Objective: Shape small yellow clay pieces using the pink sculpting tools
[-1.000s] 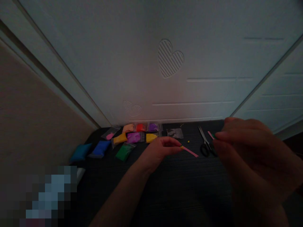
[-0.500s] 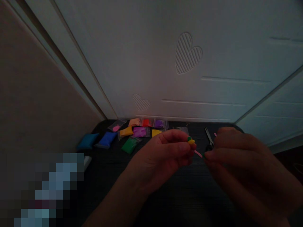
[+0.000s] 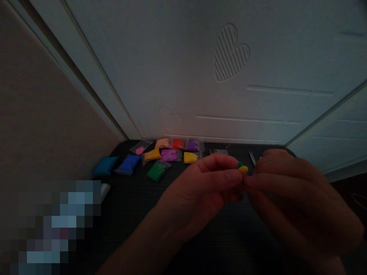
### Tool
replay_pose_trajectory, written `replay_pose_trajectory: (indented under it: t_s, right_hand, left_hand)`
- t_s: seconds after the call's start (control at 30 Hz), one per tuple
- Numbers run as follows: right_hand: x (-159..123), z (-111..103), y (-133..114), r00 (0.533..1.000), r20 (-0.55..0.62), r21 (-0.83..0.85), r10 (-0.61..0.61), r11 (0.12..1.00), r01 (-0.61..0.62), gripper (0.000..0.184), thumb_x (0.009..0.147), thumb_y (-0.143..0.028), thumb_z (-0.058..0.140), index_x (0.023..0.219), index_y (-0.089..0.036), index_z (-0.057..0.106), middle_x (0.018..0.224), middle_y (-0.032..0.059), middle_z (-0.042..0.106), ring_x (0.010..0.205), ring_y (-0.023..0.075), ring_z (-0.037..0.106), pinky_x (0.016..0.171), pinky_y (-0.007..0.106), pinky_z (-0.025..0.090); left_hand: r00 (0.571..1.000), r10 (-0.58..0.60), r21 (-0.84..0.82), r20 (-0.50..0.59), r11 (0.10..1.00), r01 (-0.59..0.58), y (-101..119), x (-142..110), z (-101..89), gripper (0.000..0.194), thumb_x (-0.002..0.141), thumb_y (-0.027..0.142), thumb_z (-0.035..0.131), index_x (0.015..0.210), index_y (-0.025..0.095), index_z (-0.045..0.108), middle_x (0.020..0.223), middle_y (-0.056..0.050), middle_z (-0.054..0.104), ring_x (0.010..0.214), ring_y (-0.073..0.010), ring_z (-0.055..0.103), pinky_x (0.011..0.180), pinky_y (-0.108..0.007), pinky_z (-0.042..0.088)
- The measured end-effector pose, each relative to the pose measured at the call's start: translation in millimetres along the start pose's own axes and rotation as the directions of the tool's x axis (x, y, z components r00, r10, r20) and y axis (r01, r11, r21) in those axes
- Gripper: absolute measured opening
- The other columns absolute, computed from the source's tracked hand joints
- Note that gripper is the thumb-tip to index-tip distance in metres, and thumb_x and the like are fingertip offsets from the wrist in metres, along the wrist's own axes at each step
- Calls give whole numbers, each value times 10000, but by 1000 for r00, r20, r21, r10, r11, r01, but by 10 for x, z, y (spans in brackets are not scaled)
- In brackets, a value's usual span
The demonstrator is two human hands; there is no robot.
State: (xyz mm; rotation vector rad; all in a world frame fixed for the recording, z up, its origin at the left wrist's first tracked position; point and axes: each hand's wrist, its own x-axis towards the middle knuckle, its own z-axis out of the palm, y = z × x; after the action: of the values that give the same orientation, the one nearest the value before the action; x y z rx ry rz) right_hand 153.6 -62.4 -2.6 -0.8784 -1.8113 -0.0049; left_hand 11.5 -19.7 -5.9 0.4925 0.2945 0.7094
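Note:
A small yellow and green clay piece (image 3: 243, 169) is pinched between the thumb and fingers of my left hand (image 3: 210, 183). My right hand (image 3: 289, 187) is closed, its thumb and forefinger meeting right at the yellow clay. A bit of green clay was visible in that pinch a moment ago; the fingers now mostly hide it. Behind the right hand lie scissors (image 3: 252, 157) with only the blades showing.
Bags of coloured clay lie at the back left of the dark table (image 3: 129, 214), among them green (image 3: 157, 170), blue (image 3: 129, 164), teal (image 3: 105, 165) and yellow (image 3: 190, 157). A white panel (image 3: 186, 76) with embossed hearts rises behind. A pixelated patch covers the lower left.
My two hands have come together: the left moved right, and the right fingertips now meet the clay piece. The pink strip on the table between them is now hidden. The view tilted slightly.

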Motion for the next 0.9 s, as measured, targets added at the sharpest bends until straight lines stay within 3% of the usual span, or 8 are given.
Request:
replay_pose_trajectory:
  t_s: [0.23, 0.53, 0.67, 0.9]
  right_hand:
    - [-3, -9, 48, 999, 35, 29, -14, 999, 13, 372, 630, -18, 630, 953, -200, 605, 826, 27, 581, 736, 168, 541, 580, 333, 470]
    - [-12, 53, 31, 997, -71, -12, -14, 1000, 13, 332, 635, -20, 625, 929, -173, 607, 817, 28, 579, 745, 165, 545, 619, 339, 466]
    - [-11, 25, 36, 1000, -3, -46, 11, 999, -11, 391, 622, -31, 640, 963, -211, 585, 843, 4, 573, 772, 160, 543, 640, 332, 472]
    - [-6, 54, 47, 999, -32, -23, -14, 1000, 14, 352, 634, -32, 628, 943, -198, 599, 819, 16, 581, 737, 162, 542, 614, 335, 469]
  left_hand:
    - [1000, 20, -17, 2, 1000, -20, -24, -6, 18, 138, 626, 132, 670, 739, 137, 591, 698, 6, 575, 655, -78, 522, 611, -197, 390]
    - [1000, 24, -34, 6, 999, -23, -31, -11, 28, 127, 634, 125, 663, 740, 136, 593, 720, 9, 576, 680, -84, 529, 629, -206, 389]
    - [1000, 26, -33, 8, 999, -25, -30, -10, 34, 129, 641, 124, 660, 751, 138, 595, 732, 5, 580, 688, -87, 528, 646, -218, 386]
    - [999, 18, -48, -37, 999, -20, -37, -10, 42, 139, 616, 142, 681, 730, 147, 600, 706, 17, 565, 672, -86, 521, 639, -224, 378]
